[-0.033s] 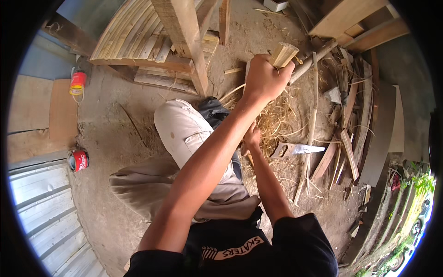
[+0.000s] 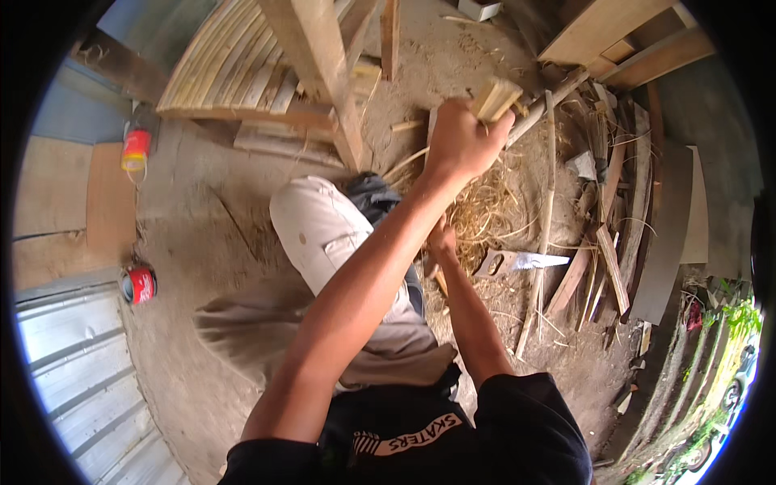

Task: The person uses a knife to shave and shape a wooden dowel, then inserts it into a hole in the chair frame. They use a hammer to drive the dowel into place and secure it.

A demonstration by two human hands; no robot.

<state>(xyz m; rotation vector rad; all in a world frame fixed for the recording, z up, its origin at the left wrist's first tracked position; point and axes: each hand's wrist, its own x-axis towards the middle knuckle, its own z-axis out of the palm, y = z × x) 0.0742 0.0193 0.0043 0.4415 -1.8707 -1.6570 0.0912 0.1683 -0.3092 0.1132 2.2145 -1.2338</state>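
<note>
My left hand [image 2: 462,141] is closed around a split piece of pale bamboo [image 2: 495,100], whose cut end sticks up past my thumb. Lower down, partly covered by my left forearm, my right hand [image 2: 441,241] is curled into a fist. From under it pokes a short wooden handle [image 2: 440,282]; the rest of that tool is hidden. Curly pale shavings [image 2: 485,212] lie heaped on the ground just right of both hands. Beside the heap rests a handsaw [image 2: 529,261] with a wooden grip, near my right forearm.
A slatted wooden bench [image 2: 234,69] stands at the far left. Poles [image 2: 548,186] and a pile of wood scraps [image 2: 618,234] lie to the right. Two red cans [image 2: 139,284] are by the left wall. My bent leg [image 2: 319,214] is left of my arms.
</note>
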